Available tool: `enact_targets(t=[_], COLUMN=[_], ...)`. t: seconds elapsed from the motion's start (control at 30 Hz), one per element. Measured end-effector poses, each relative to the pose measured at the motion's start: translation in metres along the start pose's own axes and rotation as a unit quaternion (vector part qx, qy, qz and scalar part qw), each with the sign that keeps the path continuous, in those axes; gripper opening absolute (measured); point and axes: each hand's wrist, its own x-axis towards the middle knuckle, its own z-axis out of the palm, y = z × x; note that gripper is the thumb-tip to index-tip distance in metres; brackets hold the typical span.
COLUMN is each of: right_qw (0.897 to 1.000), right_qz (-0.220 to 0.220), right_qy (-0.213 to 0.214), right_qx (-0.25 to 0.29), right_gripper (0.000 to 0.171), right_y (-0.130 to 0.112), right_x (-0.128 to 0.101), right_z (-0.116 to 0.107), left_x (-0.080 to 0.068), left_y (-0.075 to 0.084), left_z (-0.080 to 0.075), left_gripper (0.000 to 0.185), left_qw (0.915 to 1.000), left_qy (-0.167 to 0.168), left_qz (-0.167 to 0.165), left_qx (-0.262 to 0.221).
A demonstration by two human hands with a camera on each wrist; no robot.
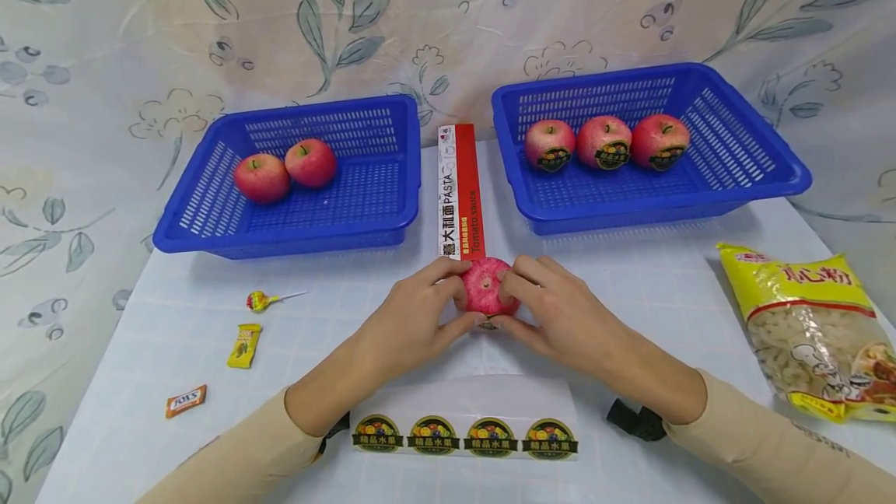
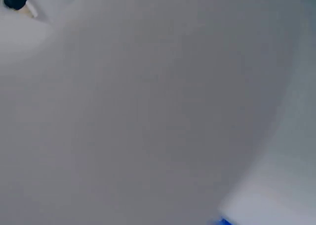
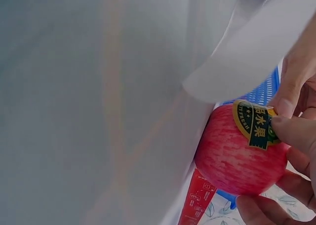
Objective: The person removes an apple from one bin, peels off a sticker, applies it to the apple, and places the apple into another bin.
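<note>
Red apple [image 1: 484, 280] between left fingers [image 1: 448, 286] and right fingers [image 1: 522, 288]

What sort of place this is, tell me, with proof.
Probably a makeshift tabletop fruit-labelling station: a sheet of stickers, stickered apples in a blue basket, and a held apple, likewise labelled.

1 sticker [image 3: 257, 124] on red apple [image 3: 237, 160]

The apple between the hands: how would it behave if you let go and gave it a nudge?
The apple would probably roll, since it looks nearly round. It is likely firm: the left hand and right hand grip it with no visible dent. Its smooth-looking skin might feel a little slippery.
</note>
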Motion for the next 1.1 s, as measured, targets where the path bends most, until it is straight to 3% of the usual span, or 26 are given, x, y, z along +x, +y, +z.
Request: enact_targets(t=[0.2, 0.57, 0.83, 1.1], right_qw=[1.0, 0.998, 0.993, 0.986], right_qz=[-0.006, -0.017, 0.009, 0.056], right_qy=[-0.015, -0.061, -0.116, -0.159], right_qx=[0.01, 0.01, 0.01, 0.007], right_gripper=[0.027, 0.048, 0.067, 0.083], right_y=[0.001, 0.003, 0.006, 0.007], right_x=[-0.001, 0.004, 0.006, 0.007], right_z=[-0.002, -0.007, -0.012, -0.015], left_x=[-0.001, 0.002, 0.001, 0.0], left_y=[-0.002, -0.005, -0.007, -0.005], left_z=[0.001, 0.0, -0.001, -0.011], left_gripper=[0.027, 0.026, 0.022, 0.021], left_qw=[0.9999, 0.9983, 0.9965, 0.9989], left_qy=[-0.001, -0.003, -0.007, -0.016], left_qz=[0.006, 0.042, 0.069, 0.04], left_qx=[0.012, 0.041, 0.047, 0.018])
